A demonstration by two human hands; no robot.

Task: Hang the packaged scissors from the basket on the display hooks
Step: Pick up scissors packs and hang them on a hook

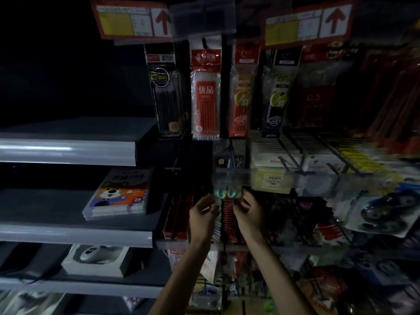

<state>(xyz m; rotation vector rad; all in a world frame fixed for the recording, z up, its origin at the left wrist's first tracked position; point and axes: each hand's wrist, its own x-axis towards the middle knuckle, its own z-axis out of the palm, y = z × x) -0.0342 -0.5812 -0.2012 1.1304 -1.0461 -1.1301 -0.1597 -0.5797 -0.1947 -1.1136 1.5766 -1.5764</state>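
A packaged pair of scissors (227,192) with pale teal handles is held up between both hands, just under a clear price-tag strip (272,178). My left hand (203,212) grips the pack's left edge with curled fingers. At the right edge, my right hand (250,210) pinches it. A thin dark display hook (231,155) runs back toward the panel just above the pack. The scene is dim and blurred, and the pack's top hole cannot be made out. No basket is in view.
Hanging pen refill packs (205,92) fill the hooks above. Grey shelves (68,151) on the left carry a marker box (118,194) and a boxed mouse (97,258). Red packs (175,221) and tape dispensers (384,214) hang to either side of my hands.
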